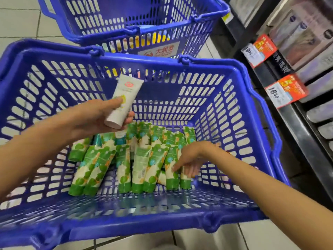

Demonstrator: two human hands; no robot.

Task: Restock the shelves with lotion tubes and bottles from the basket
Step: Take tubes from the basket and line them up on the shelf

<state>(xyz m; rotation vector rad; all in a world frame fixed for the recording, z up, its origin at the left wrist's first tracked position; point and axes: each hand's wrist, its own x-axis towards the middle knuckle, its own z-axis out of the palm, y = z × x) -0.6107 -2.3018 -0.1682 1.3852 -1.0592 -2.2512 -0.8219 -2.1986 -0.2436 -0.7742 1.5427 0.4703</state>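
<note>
A large blue plastic basket (248,98) stands on the floor in front of me. Several green-and-white lotion tubes (124,166) lie in a heap on its bottom. My left hand (93,118) holds a white tube with a pink logo (124,98) above the basket, pinched between thumb and fingers, cap end down. My right hand (191,159) reaches down into the basket, its fingers touching the tubes at the right of the heap (171,170). Whether those fingers grip a tube is not clear.
A second blue basket (198,18) with a white store label stands just beyond the first on the tiled floor (19,20). Dark shelves (295,123) with boxed goods and red-and-white price tags (284,92) run along the right side.
</note>
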